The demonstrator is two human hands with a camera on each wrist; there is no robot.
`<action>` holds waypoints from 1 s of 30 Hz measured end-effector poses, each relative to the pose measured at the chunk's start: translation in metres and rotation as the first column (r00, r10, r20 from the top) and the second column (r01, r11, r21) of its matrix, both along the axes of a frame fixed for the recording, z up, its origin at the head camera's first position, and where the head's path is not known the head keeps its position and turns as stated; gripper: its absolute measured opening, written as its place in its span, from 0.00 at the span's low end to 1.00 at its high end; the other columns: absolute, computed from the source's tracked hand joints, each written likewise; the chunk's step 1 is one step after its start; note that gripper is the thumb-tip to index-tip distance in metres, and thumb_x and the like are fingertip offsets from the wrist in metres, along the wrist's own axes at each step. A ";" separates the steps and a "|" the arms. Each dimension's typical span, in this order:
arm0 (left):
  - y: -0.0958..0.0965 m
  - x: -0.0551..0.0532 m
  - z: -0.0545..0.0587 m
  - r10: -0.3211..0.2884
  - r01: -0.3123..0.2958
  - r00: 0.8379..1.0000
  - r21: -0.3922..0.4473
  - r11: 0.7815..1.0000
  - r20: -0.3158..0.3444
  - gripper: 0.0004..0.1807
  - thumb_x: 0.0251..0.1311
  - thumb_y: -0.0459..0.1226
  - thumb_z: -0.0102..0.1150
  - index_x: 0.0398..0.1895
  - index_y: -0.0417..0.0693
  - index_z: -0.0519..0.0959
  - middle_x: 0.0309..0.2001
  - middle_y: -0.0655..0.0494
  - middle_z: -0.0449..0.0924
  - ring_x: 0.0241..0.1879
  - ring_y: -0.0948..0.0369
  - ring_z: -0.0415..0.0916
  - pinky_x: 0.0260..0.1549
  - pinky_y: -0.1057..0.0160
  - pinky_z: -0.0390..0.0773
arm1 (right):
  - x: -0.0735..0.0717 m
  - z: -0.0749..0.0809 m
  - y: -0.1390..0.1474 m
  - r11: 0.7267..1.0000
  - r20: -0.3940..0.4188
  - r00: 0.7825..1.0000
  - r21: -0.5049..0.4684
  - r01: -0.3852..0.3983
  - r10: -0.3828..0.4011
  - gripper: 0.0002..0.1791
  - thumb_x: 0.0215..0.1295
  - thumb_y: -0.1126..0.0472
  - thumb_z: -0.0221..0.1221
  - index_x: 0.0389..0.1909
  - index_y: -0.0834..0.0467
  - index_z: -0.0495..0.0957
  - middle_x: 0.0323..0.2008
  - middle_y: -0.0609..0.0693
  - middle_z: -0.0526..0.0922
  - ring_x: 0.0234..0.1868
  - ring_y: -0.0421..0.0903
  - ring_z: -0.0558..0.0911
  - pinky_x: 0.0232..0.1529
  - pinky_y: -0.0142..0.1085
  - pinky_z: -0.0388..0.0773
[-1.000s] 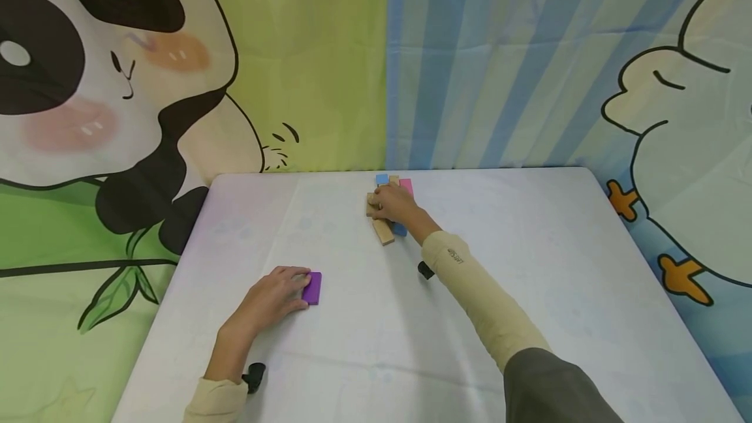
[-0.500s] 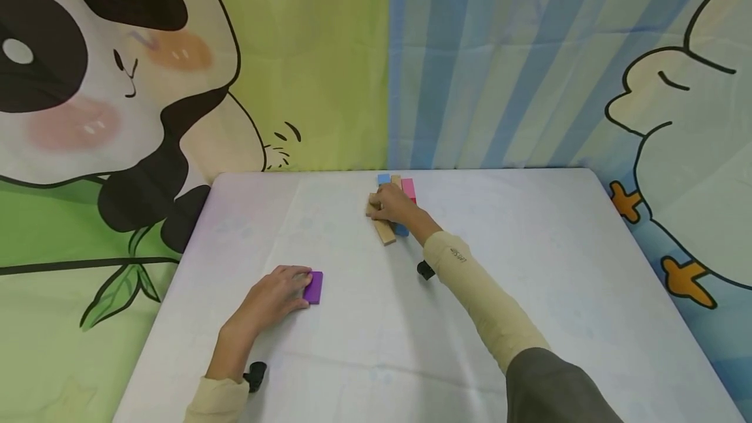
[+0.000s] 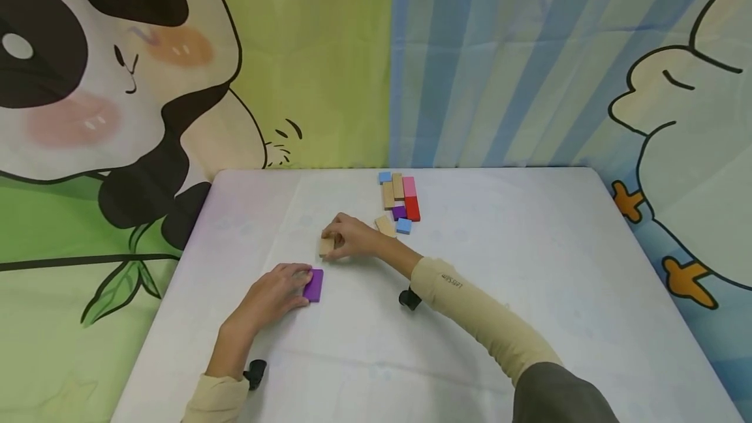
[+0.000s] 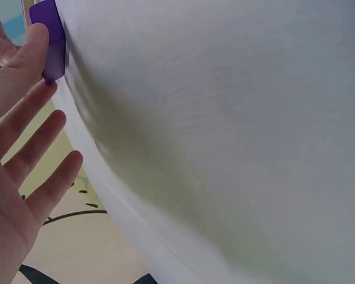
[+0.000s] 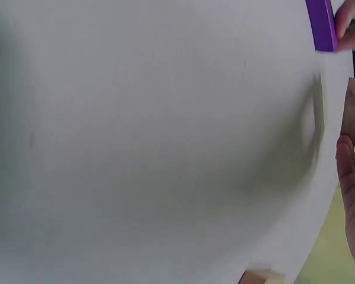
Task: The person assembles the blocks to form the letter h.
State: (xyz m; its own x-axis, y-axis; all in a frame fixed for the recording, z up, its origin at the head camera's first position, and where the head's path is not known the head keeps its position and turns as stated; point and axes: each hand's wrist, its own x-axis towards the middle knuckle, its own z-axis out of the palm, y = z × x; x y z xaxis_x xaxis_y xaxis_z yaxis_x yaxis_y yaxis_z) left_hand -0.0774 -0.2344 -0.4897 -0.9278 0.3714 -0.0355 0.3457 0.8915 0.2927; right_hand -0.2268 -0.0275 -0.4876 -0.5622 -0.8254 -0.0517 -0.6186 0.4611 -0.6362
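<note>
My left hand [image 3: 275, 296] pinches a flat purple block [image 3: 314, 286] at the left middle of the table. In the left wrist view the thumb overlaps this purple block [image 4: 57, 56], while the other fingers are spread. Just beyond and to the right, my right hand [image 3: 358, 239] pinches a plain wooden block [image 3: 326, 248] between thumb and fingers. The right wrist view shows the wooden block [image 5: 350, 115] held over the cloth, its shadow beneath; the purple block [image 5: 322, 23] appears at the top.
A cluster of blocks lies near the far edge: wooden [image 3: 388, 195], pink [image 3: 408, 186], red [image 3: 412, 209], blue [image 3: 403, 226] and small purple [image 3: 399, 213] pieces. Another wooden block [image 3: 385, 225] is partly behind the right hand. White cloth covers the table [image 3: 499, 247]; printed curtains [image 3: 329, 70] stand behind.
My right hand has drawn a wooden block out of the cluster, moving left and nearer, close to the purple block. The left hand has stayed in place with the purple block.
</note>
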 end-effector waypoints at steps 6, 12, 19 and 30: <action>0.000 0.001 -0.001 0.017 -0.017 1.000 0.025 1.000 0.024 0.29 0.51 0.43 0.70 0.57 0.42 0.79 0.61 0.48 0.75 0.60 0.48 0.73 0.53 0.46 0.78 | 0.014 -0.003 -0.011 1.000 0.036 0.999 -0.004 -0.025 0.025 0.28 0.56 0.54 0.70 0.56 0.59 0.78 0.49 0.54 0.73 0.40 0.38 0.74 0.39 0.22 0.71; -0.002 0.001 -0.004 0.024 -0.025 1.000 0.030 0.999 0.017 0.29 0.53 0.44 0.70 0.58 0.43 0.78 0.62 0.49 0.74 0.61 0.49 0.72 0.53 0.46 0.77 | 0.019 -0.010 -0.015 1.000 0.036 0.999 0.003 -0.026 0.026 0.27 0.57 0.54 0.69 0.57 0.59 0.77 0.48 0.53 0.74 0.39 0.37 0.75 0.39 0.21 0.72; 0.000 0.002 -0.004 0.040 -0.040 0.999 0.025 0.999 0.036 0.29 0.53 0.44 0.69 0.59 0.43 0.78 0.63 0.49 0.74 0.61 0.49 0.72 0.55 0.46 0.77 | 0.019 -0.014 -0.019 1.000 0.026 0.999 0.003 -0.022 0.022 0.26 0.58 0.54 0.68 0.56 0.60 0.77 0.48 0.54 0.74 0.39 0.37 0.75 0.39 0.21 0.71; 0.000 0.003 -0.004 0.036 -0.037 0.999 0.033 0.999 0.021 0.29 0.53 0.42 0.69 0.59 0.42 0.78 0.62 0.48 0.75 0.61 0.49 0.72 0.55 0.46 0.76 | 0.021 -0.015 -0.019 0.999 -0.010 0.999 0.016 -0.037 0.037 0.25 0.60 0.52 0.66 0.55 0.59 0.77 0.50 0.55 0.74 0.41 0.39 0.76 0.41 0.22 0.73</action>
